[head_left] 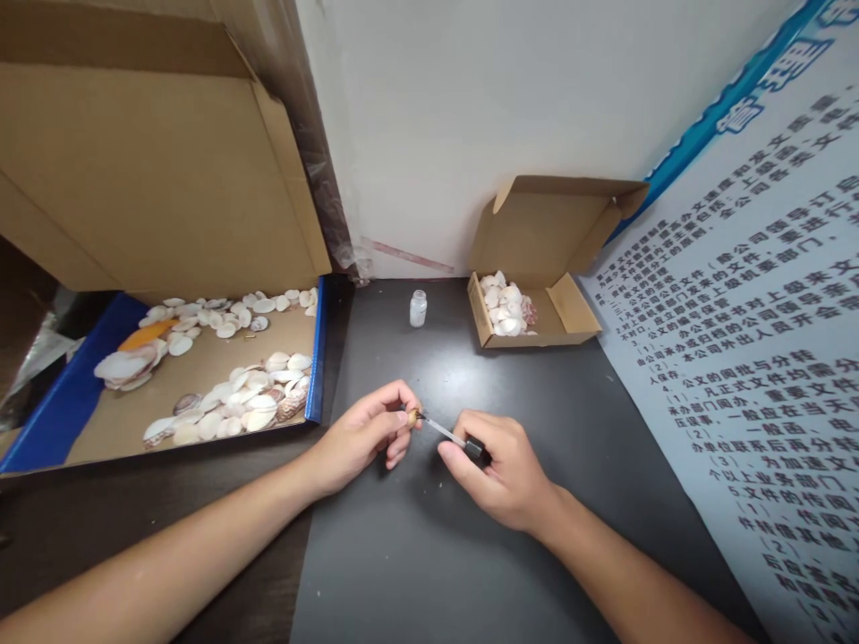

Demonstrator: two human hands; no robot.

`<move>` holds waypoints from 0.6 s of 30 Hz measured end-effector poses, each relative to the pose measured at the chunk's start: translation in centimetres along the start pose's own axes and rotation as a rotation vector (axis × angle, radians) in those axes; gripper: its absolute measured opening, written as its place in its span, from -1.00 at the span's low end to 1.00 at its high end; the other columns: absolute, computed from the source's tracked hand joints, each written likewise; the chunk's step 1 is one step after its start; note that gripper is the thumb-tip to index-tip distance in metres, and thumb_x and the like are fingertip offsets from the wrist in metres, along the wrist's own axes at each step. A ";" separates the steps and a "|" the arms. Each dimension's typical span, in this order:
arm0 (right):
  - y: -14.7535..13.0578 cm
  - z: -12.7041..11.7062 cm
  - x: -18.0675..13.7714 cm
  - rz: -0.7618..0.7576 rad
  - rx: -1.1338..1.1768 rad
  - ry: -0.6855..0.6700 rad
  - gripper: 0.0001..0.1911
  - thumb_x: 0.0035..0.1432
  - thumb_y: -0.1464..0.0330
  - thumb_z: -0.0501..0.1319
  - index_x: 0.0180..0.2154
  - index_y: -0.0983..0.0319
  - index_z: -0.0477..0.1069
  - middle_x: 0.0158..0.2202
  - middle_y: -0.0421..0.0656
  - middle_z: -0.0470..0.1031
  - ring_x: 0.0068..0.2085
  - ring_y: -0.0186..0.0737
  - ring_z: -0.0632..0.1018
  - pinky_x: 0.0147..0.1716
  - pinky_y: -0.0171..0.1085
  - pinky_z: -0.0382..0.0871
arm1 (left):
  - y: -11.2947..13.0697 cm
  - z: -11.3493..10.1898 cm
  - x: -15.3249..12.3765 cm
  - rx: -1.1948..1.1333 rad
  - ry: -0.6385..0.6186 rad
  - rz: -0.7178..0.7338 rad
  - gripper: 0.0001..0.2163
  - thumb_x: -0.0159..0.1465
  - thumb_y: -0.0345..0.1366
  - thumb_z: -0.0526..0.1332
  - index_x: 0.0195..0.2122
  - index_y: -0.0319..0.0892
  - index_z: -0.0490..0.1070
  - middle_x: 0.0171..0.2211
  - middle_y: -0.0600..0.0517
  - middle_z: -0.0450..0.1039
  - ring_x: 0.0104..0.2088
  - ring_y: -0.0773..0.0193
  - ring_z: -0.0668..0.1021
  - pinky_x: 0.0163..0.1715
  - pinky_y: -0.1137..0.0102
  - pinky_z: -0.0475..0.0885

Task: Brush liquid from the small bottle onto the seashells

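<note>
On my feed, the left hand (pixel 366 434) sits over the middle of the dark worktop (pixel 416 555). Its fingers (pixel 395 398) are pinched together on a small shell (pixel 414 416), held just above the surface. The right hand (pixel 500 470) is close beside it. Its thumb and fingers (pixel 456 461) are clamped on the black cap end of a thin brush (pixel 443 433), whose tip touches the shell.

At the far edge, against the wall, I see a small clear bottle (pixel 418 309) standing upright with no cap. Just to its right, in the far right corner, an open cardboard box (pixel 570 309) holds a heap of pale shells (pixel 505 302) at its left end.

Along the left edge lies a shallow blue-rimmed tray (pixel 315 353) scattered with many loose shells (pixel 234 402), under a large cardboard flap (pixel 148 170). A printed sheet (pixel 738 358) covers the worktop's right side.
</note>
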State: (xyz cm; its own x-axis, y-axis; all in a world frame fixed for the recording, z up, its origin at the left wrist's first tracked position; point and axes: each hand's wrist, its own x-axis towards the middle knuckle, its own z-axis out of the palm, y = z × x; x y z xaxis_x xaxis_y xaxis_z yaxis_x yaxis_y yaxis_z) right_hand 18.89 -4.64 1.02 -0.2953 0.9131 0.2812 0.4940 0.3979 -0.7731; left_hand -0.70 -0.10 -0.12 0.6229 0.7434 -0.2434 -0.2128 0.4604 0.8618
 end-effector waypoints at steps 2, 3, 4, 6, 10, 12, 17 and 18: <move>0.0 0.0 0.0 -0.042 0.023 -0.016 -0.70 0.24 0.30 0.14 -0.52 0.20 0.17 -0.60 -0.33 0.15 -0.58 -0.43 0.19 -0.54 -0.38 0.06 | 0.0 0.0 0.0 0.006 -0.006 0.002 -0.83 0.25 -0.21 0.23 -0.34 -0.18 0.30 -0.47 0.13 0.27 -0.60 0.47 0.26 -0.60 0.50 0.23; -0.1 0.0 0.0 -0.034 0.016 -0.020 -0.70 0.24 0.31 0.15 -0.52 0.20 0.17 -0.60 -0.33 0.16 -0.58 -0.43 0.19 -0.54 -0.38 0.06 | 0.0 0.0 0.0 0.011 -0.007 0.002 -0.83 0.25 -0.21 0.24 -0.34 -0.18 0.29 -0.46 0.13 0.27 -0.60 0.47 0.26 -0.60 0.50 0.23; -0.1 -0.1 0.0 -0.010 -0.002 -0.017 -0.70 0.24 0.31 0.15 -0.52 0.20 0.16 -0.60 -0.33 0.16 -0.58 -0.43 0.20 -0.54 -0.38 0.06 | 0.0 0.0 0.0 0.016 -0.006 0.001 -0.82 0.24 -0.21 0.25 -0.34 -0.18 0.29 -0.45 0.13 0.27 -0.60 0.47 0.26 -0.60 0.50 0.23; -0.1 -0.1 0.1 0.049 -0.040 0.010 -0.68 0.24 0.32 0.15 -0.54 0.20 0.15 -0.61 -0.33 0.16 -0.58 -0.43 0.20 -0.54 -0.38 0.06 | 0.0 0.0 -0.1 0.025 -0.004 0.002 -0.81 0.23 -0.21 0.26 -0.34 -0.17 0.28 -0.43 0.13 0.27 -0.59 0.48 0.26 -0.60 0.51 0.24; 0.0 -0.1 0.1 -0.001 -0.010 0.008 -0.68 0.24 0.31 0.14 -0.53 0.20 0.15 -0.61 -0.33 0.15 -0.58 -0.43 0.20 -0.54 -0.38 0.06 | -0.2 -0.2 -0.1 0.039 -0.021 0.011 -0.83 0.26 -0.22 0.24 -0.33 -0.17 0.28 -0.45 0.13 0.27 -0.59 0.48 0.27 -0.59 0.51 0.24; 0.0 -0.1 0.1 -0.010 -0.003 -0.013 -0.69 0.24 0.31 0.15 -0.53 0.20 0.15 -0.61 -0.33 0.15 -0.58 -0.43 0.19 -0.54 -0.37 0.06 | -0.3 -0.3 -0.1 0.046 -0.027 0.011 -0.85 0.27 -0.23 0.22 -0.32 -0.17 0.29 -0.47 0.13 0.28 -0.60 0.47 0.29 -0.58 0.51 0.24; 0.0 -0.1 0.0 0.049 -0.044 0.025 -0.68 0.25 0.32 0.14 -0.54 0.20 0.15 -0.62 -0.33 0.16 -0.58 -0.43 0.20 -0.54 -0.37 0.07 | 0.0 0.0 0.0 -0.019 0.008 -0.001 -0.82 0.25 -0.20 0.26 -0.34 -0.20 0.32 -0.46 0.11 0.33 -0.62 0.48 0.30 -0.62 0.52 0.31; 0.0 0.0 0.0 0.022 -0.030 0.008 -0.69 0.25 0.31 0.14 -0.53 0.20 0.16 -0.61 -0.33 0.17 -0.58 -0.42 0.21 -0.53 -0.37 0.07 | 0.2 0.2 0.0 -0.046 0.019 -0.006 -0.82 0.24 -0.21 0.26 -0.35 -0.20 0.33 -0.43 0.09 0.35 -0.63 0.49 0.29 -0.64 0.52 0.32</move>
State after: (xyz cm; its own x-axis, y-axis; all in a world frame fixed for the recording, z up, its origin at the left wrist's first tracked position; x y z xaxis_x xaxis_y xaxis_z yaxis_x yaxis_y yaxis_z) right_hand 18.89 -4.66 1.03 -0.2775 0.9223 0.2691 0.5250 0.3801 -0.7615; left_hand -0.62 -0.03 0.15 0.6098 0.7498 -0.2569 -0.2439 0.4859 0.8393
